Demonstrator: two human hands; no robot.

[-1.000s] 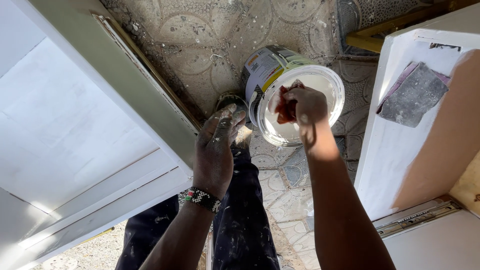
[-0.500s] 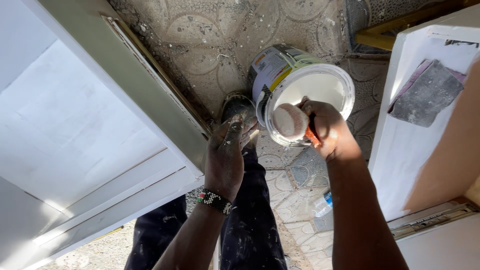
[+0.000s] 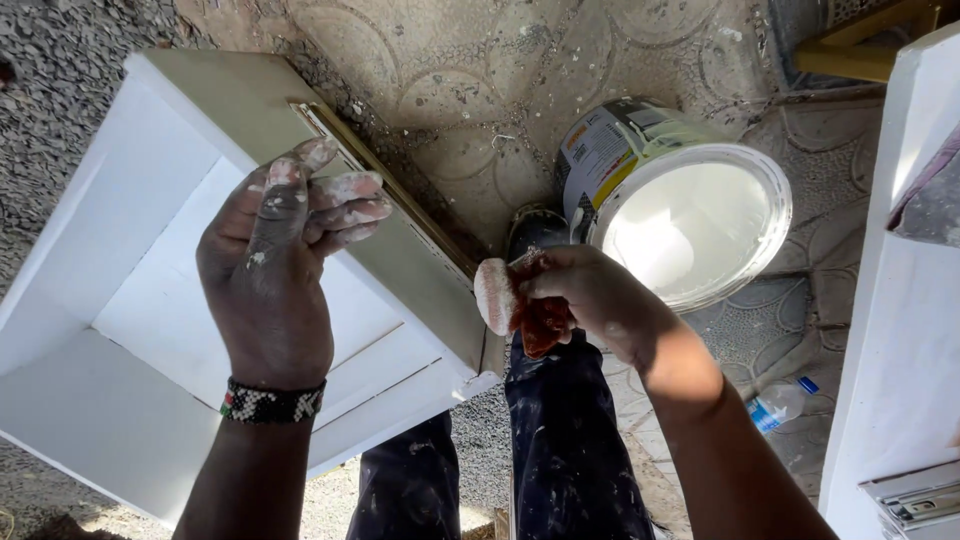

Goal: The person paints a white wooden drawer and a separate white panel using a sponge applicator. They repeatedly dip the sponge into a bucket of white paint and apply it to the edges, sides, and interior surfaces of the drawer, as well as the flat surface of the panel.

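Note:
My right hand (image 3: 590, 300) grips a reddish sponge (image 3: 520, 305) whose left face is loaded with white paint. It hovers just below and left of an open paint bucket (image 3: 690, 215) full of white paint, which stands on the patterned floor. My left hand (image 3: 280, 270) is raised over a white-painted wooden cabinet piece (image 3: 130, 300), fingers spread and smeared with white paint, holding nothing. A beaded bracelet circles its wrist. The sponge is close to the cabinet's unpainted edge (image 3: 400, 230).
Another white panel (image 3: 900, 330) stands at the right with a metal drawer slide (image 3: 915, 500) at its foot. A small plastic bottle (image 3: 775, 405) lies on the floor. My paint-spattered dark trousers (image 3: 560, 450) are below.
My right hand lifted the sponge out of the bucket and carried it left toward the cabinet. My left hand rose and moved left over the white piece, fingers spreading.

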